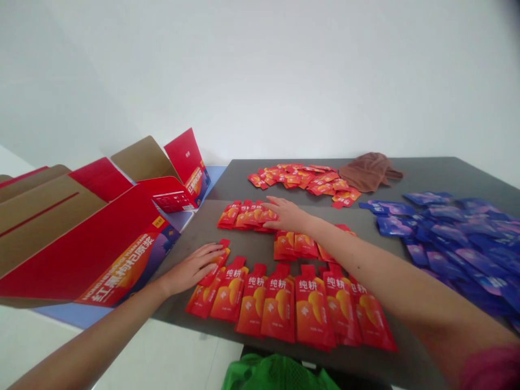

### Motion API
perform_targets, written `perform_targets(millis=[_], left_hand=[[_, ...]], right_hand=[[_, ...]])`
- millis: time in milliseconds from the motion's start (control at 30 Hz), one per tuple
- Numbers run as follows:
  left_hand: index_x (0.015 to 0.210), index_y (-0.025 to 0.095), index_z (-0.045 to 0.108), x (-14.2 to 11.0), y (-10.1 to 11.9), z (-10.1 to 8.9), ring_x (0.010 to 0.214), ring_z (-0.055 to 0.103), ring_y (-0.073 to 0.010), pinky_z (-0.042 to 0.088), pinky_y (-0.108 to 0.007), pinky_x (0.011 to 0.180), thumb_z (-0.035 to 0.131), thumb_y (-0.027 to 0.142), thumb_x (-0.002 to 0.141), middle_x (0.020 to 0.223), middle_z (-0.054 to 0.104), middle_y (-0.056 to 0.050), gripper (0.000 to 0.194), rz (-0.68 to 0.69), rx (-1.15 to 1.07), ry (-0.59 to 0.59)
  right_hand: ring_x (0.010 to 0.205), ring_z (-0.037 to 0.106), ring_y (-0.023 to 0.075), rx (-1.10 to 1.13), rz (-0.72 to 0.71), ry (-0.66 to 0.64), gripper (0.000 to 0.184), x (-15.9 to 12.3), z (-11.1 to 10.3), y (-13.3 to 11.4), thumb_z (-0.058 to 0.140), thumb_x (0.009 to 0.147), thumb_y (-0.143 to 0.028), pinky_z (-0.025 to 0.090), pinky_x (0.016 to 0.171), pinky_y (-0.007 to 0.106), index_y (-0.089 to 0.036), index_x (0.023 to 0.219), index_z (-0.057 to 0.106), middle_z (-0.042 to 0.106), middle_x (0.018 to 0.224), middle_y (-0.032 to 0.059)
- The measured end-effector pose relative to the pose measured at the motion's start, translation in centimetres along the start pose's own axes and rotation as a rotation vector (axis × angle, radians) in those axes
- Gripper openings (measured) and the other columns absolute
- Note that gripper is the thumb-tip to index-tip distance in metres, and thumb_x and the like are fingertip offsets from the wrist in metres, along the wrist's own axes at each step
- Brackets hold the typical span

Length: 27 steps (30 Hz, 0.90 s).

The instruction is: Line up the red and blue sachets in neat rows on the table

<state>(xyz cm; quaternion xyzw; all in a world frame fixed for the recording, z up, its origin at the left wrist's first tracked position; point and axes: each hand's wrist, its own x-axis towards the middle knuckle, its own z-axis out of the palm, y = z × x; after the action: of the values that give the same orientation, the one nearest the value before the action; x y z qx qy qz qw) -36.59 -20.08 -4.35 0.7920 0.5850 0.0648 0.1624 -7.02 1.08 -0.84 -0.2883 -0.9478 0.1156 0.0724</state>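
Observation:
My left hand (195, 266) lies at the left end of the front row of red pouches (278, 303). Its fingers are stretched out and touch the edge of a tilted red pouch (217, 265); its thumb side is partly hidden. Farther back, my right hand (290, 215) reaches over a second row of red pouches (246, 215), fingers spread, with the fingertips at the row's right part. Beneath the right forearm more red pouches (294, 245) lie side by side, partly covered by the arm. The pouches show orange fruit and white lettering.
A loose heap of red pouches (300, 177) and a brown cloth (371, 170) lie at the back of the dark table (430, 168). Many blue pouches (455, 238) spread over the right side. Open red cartons (77, 233) with raised flaps stand at the left.

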Motion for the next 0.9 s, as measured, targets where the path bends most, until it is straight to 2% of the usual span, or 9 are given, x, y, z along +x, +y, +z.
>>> perform_targets(millis=[100, 167, 233, 300, 400, 467, 600, 733, 900], left_hand=[[0.143, 0.026, 0.046, 0.4, 1.5, -0.8, 0.142, 0.032, -0.0259, 0.029, -0.045, 0.117, 0.039, 0.043, 0.098, 0.152, 0.04, -0.007, 0.049, -0.031, 0.053, 0.106], [0.143, 0.023, 0.045, 1.8, 3.3, -1.5, 0.141, 0.034, -0.0272, 0.03, -0.045, 0.116, 0.041, 0.042, 0.097, 0.152, 0.04, -0.009, 0.05, -0.018, 0.08, 0.202], [0.144, 0.023, 0.044, 3.9, 5.6, -1.8, 0.14, 0.036, -0.026, 0.031, -0.045, 0.116, 0.041, 0.04, 0.098, 0.152, 0.04, -0.009, 0.049, 0.048, 0.092, 0.239], [0.145, 0.025, 0.042, 6.3, 8.2, -1.5, 0.141, 0.036, -0.0245, 0.029, -0.045, 0.117, 0.044, 0.038, 0.097, 0.154, 0.038, -0.008, 0.05, 0.166, 0.117, 0.206], [0.148, 0.026, 0.037, 10.2, 11.1, 0.2, 0.145, 0.028, -0.0261, 0.012, -0.05, 0.12, 0.057, 0.04, 0.091, 0.156, 0.034, -0.008, 0.061, 0.364, 0.22, 0.1], [0.148, 0.026, 0.036, 12.7, 11.9, 1.5, 0.146, 0.026, -0.0265, 0.005, -0.051, 0.12, 0.06, 0.042, 0.089, 0.157, 0.032, -0.009, 0.066, 0.461, 0.279, 0.029], [0.148, 0.027, 0.035, 17.3, 11.5, 2.9, 0.144, 0.03, -0.0239, 0.01, -0.048, 0.119, 0.054, 0.038, 0.094, 0.155, 0.036, -0.007, 0.059, 0.518, 0.326, -0.046], [0.148, 0.027, 0.036, 21.0, 10.4, 2.7, 0.144, 0.031, -0.0223, 0.014, -0.044, 0.118, 0.049, 0.035, 0.097, 0.154, 0.038, -0.006, 0.054, 0.515, 0.344, -0.084], [0.149, 0.022, 0.036, 23.8, 9.3, 2.0, 0.145, 0.029, -0.0208, 0.014, -0.039, 0.119, 0.043, 0.035, 0.099, 0.156, 0.034, -0.007, 0.052, 0.5, 0.385, -0.128]], right_hand=[[0.141, 0.033, 0.0314, 0.021, 0.005, 0.093, 0.067, -3.8, -0.9, 1.3, 0.057, 0.089, -0.048, 0.029, 0.114, 0.046, -0.019, 0.147, 0.04, 0.032, 0.156, 0.0151], [0.139, 0.036, 0.0311, 0.025, 0.045, 0.138, 0.062, -6.8, -1.0, 2.1, 0.057, 0.09, -0.044, 0.031, 0.113, 0.047, -0.019, 0.144, 0.043, 0.035, 0.154, 0.0162], [0.138, 0.038, 0.0318, 0.015, 0.084, 0.149, 0.06, -9.7, -0.7, 2.6, 0.058, 0.089, -0.045, 0.033, 0.112, 0.05, -0.021, 0.142, 0.046, 0.036, 0.153, 0.0159], [0.139, 0.036, 0.0333, -0.003, 0.094, 0.12, 0.06, -12.0, -0.2, 2.8, 0.059, 0.088, -0.048, 0.033, 0.111, 0.053, -0.024, 0.142, 0.048, 0.035, 0.154, 0.0149], [0.142, 0.03, 0.0366, -0.028, 0.086, 0.035, 0.064, -13.9, 0.9, 3.0, 0.06, 0.086, -0.055, 0.03, 0.111, 0.058, -0.029, 0.143, 0.047, 0.032, 0.156, 0.0141], [0.142, 0.028, 0.0395, -0.044, 0.091, -0.022, 0.065, -14.2, 1.6, 3.2, 0.059, 0.086, -0.058, 0.028, 0.11, 0.061, -0.031, 0.144, 0.046, 0.032, 0.156, 0.0139], [0.142, 0.027, 0.0404, -0.073, 0.129, -0.053, 0.064, -13.3, 2.5, 4.8, 0.058, 0.088, -0.054, 0.028, 0.109, 0.062, -0.033, 0.146, 0.041, 0.03, 0.157, 0.0125], [0.144, 0.022, 0.0382, -0.085, 0.164, -0.064, 0.063, -11.8, 2.5, 7.2, 0.054, 0.091, -0.052, 0.027, 0.11, 0.06, -0.032, 0.148, 0.038, 0.027, 0.159, 0.011], [0.142, 0.028, 0.0386, -0.072, 0.198, -0.061, 0.063, -9.9, 1.9, 8.5, 0.054, 0.09, -0.054, 0.028, 0.109, 0.061, -0.032, 0.148, 0.038, 0.031, 0.157, 0.0113]])
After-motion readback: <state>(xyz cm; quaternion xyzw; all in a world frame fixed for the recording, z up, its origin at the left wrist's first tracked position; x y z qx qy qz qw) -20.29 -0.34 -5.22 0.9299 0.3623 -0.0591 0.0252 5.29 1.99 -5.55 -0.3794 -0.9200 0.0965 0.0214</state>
